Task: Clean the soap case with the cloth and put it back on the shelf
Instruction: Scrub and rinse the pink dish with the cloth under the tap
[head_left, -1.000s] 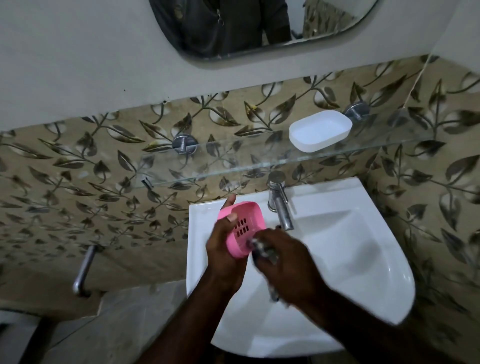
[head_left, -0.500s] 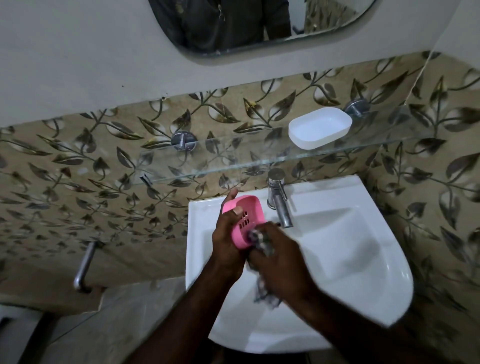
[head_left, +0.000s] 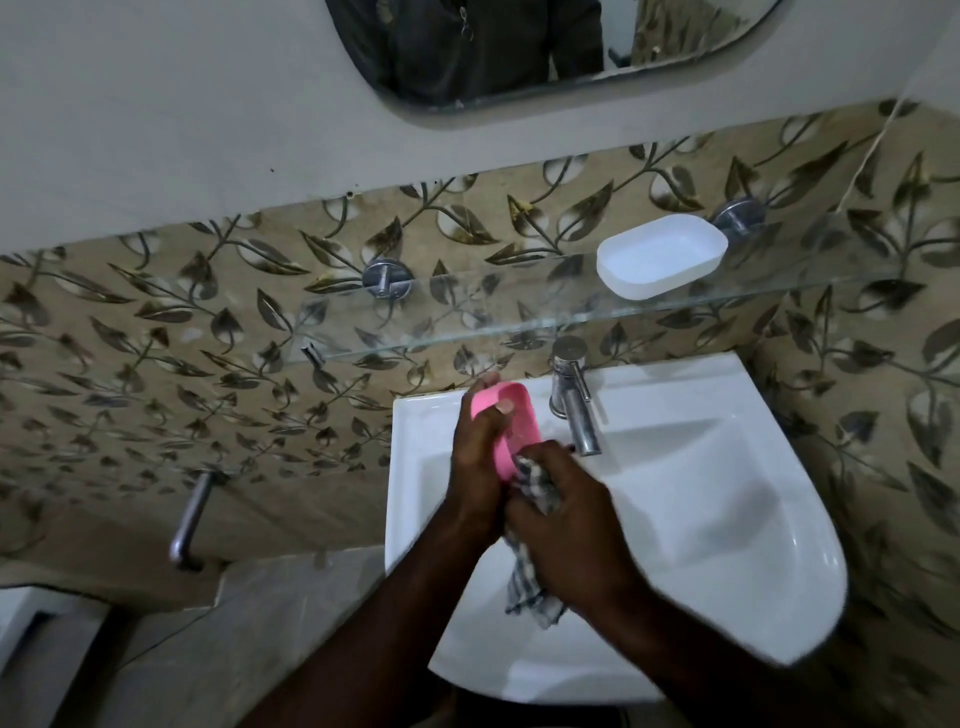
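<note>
Glass shelf (head_left: 493, 312): left and middle stretches bare, open to approach from the front. White dish (head_left: 662, 262) sits on its right part, just in front of the right bracket (head_left: 737, 215). Tap (head_left: 571, 400) rises just below its front edge, right of centre.

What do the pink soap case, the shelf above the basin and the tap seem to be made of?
Pink soap case: probably plastic, smooth, evenly coloured, with moulded rounded edges. Shelf: clear glass, since the leaf-patterned tiles show through it. Tap: metal, likely chromed or steel, with a bright reflective sheen.
</note>
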